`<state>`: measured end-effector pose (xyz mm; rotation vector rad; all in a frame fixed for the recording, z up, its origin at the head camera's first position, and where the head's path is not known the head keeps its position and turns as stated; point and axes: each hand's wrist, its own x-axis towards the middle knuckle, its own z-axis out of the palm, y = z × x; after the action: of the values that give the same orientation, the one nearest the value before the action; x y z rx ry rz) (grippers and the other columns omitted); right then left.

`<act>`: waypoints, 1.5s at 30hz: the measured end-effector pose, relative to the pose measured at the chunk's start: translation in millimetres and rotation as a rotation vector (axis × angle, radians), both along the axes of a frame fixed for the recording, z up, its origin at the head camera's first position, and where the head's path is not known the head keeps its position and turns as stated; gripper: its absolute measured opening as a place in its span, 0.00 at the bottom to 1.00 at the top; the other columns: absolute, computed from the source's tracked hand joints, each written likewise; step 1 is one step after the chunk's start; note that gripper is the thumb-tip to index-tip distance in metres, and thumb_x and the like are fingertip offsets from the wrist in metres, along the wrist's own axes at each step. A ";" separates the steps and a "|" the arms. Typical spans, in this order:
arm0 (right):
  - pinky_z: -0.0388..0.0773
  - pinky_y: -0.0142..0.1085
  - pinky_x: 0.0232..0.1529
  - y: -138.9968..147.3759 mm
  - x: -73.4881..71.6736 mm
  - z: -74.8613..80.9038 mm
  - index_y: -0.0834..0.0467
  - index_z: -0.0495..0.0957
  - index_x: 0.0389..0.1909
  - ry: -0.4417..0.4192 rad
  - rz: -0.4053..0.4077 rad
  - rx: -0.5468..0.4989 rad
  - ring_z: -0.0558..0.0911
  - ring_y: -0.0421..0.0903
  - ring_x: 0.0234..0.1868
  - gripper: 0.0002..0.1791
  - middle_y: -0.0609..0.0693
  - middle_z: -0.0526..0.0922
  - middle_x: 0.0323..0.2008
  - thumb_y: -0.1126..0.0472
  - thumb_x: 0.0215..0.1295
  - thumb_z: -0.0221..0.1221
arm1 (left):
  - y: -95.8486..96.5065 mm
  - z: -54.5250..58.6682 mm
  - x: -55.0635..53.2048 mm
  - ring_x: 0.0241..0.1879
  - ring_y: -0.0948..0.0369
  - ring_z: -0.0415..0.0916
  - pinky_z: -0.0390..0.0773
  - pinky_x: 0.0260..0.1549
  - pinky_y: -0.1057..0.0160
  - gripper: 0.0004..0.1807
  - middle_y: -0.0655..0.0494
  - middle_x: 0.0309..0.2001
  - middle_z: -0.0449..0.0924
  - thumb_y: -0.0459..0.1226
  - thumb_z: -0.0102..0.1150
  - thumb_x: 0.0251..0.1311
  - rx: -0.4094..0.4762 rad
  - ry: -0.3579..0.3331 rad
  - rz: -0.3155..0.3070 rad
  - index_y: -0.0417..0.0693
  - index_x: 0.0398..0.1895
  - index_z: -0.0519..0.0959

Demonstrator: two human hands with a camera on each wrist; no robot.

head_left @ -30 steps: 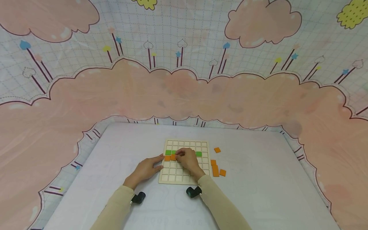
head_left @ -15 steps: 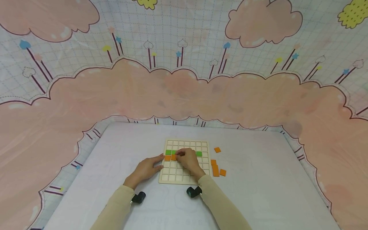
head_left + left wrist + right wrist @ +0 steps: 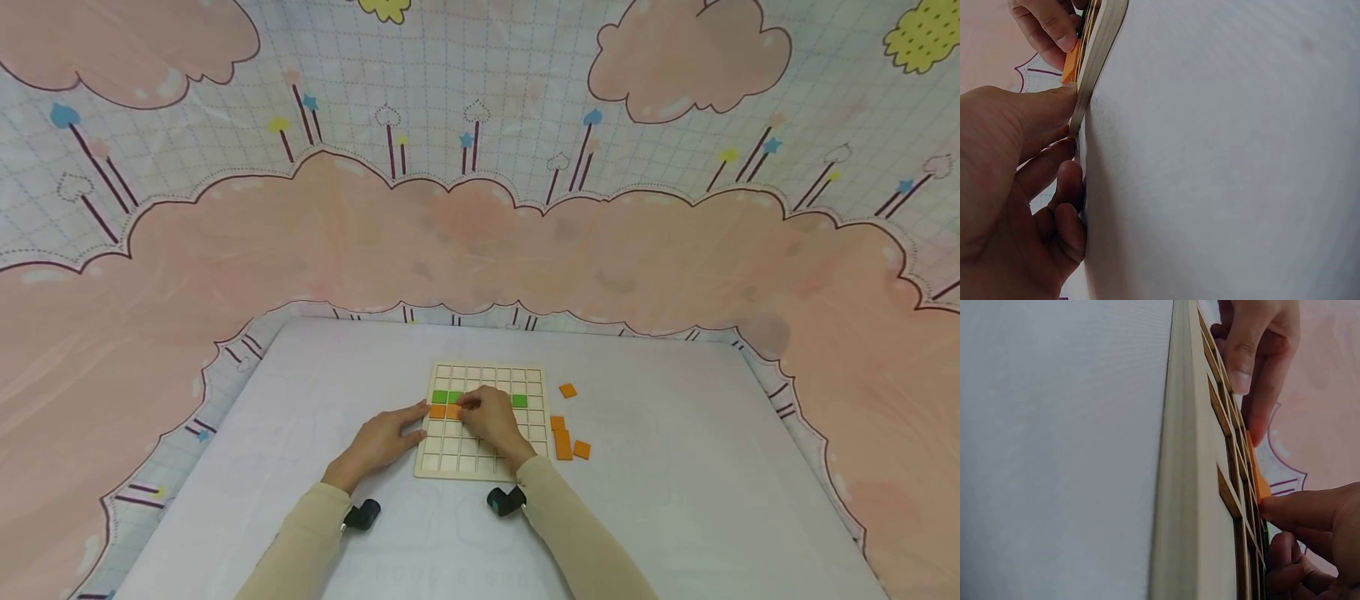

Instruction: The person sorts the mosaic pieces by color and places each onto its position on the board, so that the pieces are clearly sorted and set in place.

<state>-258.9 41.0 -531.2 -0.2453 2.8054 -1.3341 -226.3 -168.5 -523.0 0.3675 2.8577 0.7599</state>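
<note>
A light wooden grid board [image 3: 442, 462] lies on the white table. Two green tiles [image 3: 440, 397] sit in one row at its left, with another green tile [image 3: 519, 402] farther right. Just below the left pair are an orange tile [image 3: 437, 412] and a second orange tile [image 3: 453, 412]. My right hand [image 3: 491, 417] pinches this second tile's right side between thumb and index finger; the other fingers curl under the palm. My left hand [image 3: 382, 437] rests its thumb and extended index finger against the board's left edge. The right hand covers the middle of the board.
Right of the board lie several loose orange pieces: a lone tile [image 3: 567, 390], a group beside the edge [image 3: 562, 445] and a tile near it [image 3: 582, 450]. Dark wrist devices [image 3: 363, 515] show below both hands. A patterned cloth [image 3: 480, 242] surrounds the table.
</note>
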 end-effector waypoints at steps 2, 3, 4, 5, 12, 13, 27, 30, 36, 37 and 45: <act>0.80 0.35 0.38 0.1 0.3 -0.7 0.53 0.88 0.36 0.001 -0.005 0.009 0.80 0.41 0.36 0.05 0.47 0.84 0.35 0.63 0.59 0.66 | 0.3 -0.1 0.5 0.70 0.46 0.66 0.67 0.67 0.42 0.29 0.59 0.72 0.66 0.44 0.60 0.66 0.000 -0.002 0.006 0.53 0.70 0.69; 0.80 0.35 0.39 0.2 0.4 -1.1 0.53 0.88 0.36 0.003 -0.005 0.011 0.80 0.41 0.36 0.06 0.47 0.84 0.35 0.62 0.59 0.66 | 0.6 0.1 0.7 0.70 0.46 0.66 0.67 0.67 0.42 0.29 0.59 0.72 0.66 0.44 0.60 0.66 0.002 -0.004 0.007 0.53 0.70 0.69; 0.80 0.35 0.39 0.4 0.4 -1.5 0.53 0.88 0.37 0.006 -0.005 0.013 0.80 0.42 0.37 0.06 0.47 0.83 0.35 0.62 0.60 0.66 | 0.8 0.2 1.0 0.70 0.46 0.66 0.67 0.67 0.42 0.29 0.59 0.72 0.66 0.44 0.60 0.66 0.002 -0.006 0.008 0.53 0.70 0.69; 0.80 0.35 0.39 0.9 0.4 -1.8 0.53 0.88 0.37 0.015 -0.001 0.014 0.80 0.42 0.37 0.06 0.47 0.83 0.36 0.62 0.59 0.66 | 1.1 0.4 1.3 0.70 0.46 0.66 0.67 0.67 0.42 0.29 0.59 0.72 0.66 0.44 0.60 0.66 0.001 -0.007 0.008 0.54 0.70 0.69; 0.80 0.35 0.40 9.1 -0.5 -2.1 0.54 0.86 0.42 0.003 0.056 -0.078 0.79 0.41 0.37 0.10 0.48 0.83 0.38 0.62 0.59 0.67 | 1.2 1.5 0.8 0.69 0.46 0.67 0.67 0.67 0.41 0.29 0.58 0.72 0.66 0.44 0.59 0.66 0.000 0.006 0.002 0.53 0.70 0.70; 0.80 0.35 0.40 11.0 -0.3 -1.2 0.54 0.85 0.43 -0.002 0.067 -0.091 0.79 0.41 0.37 0.10 0.48 0.83 0.38 0.62 0.59 0.66 | 1.1 1.7 0.7 0.69 0.46 0.66 0.67 0.67 0.41 0.29 0.58 0.72 0.66 0.44 0.59 0.66 0.002 0.005 0.001 0.53 0.70 0.70; 0.81 0.33 0.39 42.3 11.3 19.5 0.56 0.84 0.46 0.016 0.041 -0.140 0.81 0.42 0.37 0.12 0.48 0.83 0.39 0.61 0.61 0.67 | 1.2 -0.8 0.5 0.70 0.46 0.65 0.66 0.68 0.41 0.29 0.58 0.72 0.66 0.44 0.59 0.66 -0.001 0.003 0.010 0.53 0.70 0.69; 0.80 0.33 0.37 49.8 12.6 21.0 0.55 0.84 0.45 0.038 0.027 -0.133 0.81 0.43 0.38 0.11 0.48 0.84 0.39 0.61 0.61 0.67 | 1.0 -2.2 0.0 0.71 0.46 0.65 0.66 0.68 0.41 0.29 0.59 0.72 0.66 0.44 0.59 0.66 -0.003 0.004 0.010 0.53 0.70 0.69; 0.79 0.33 0.32 65.0 15.1 24.2 0.54 0.84 0.44 0.077 0.009 -0.137 0.82 0.44 0.38 0.11 0.48 0.84 0.38 0.62 0.61 0.66 | 0.5 -5.2 -0.3 0.70 0.46 0.65 0.66 0.68 0.41 0.29 0.59 0.72 0.66 0.44 0.60 0.66 -0.003 0.010 0.009 0.54 0.70 0.69; 0.78 0.33 0.32 67.8 15.9 25.1 0.54 0.84 0.45 0.072 0.004 -0.141 0.82 0.44 0.38 0.11 0.48 0.84 0.38 0.62 0.61 0.66 | 0.6 -5.2 -0.2 0.70 0.46 0.65 0.66 0.68 0.41 0.29 0.59 0.72 0.66 0.44 0.60 0.66 -0.003 0.010 0.008 0.54 0.70 0.69; 0.81 0.34 0.40 89.8 18.4 32.5 0.59 0.83 0.46 0.112 -0.036 -0.161 0.82 0.46 0.40 0.11 0.53 0.85 0.40 0.64 0.61 0.65 | 0.1 -4.3 0.7 0.70 0.45 0.65 0.66 0.67 0.40 0.29 0.59 0.72 0.66 0.44 0.59 0.66 -0.007 0.001 0.012 0.55 0.70 0.69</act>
<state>-240.4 130.8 -498.7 -0.2834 2.8057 -1.6058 -225.6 -168.4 -527.3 0.3498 2.8654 0.7522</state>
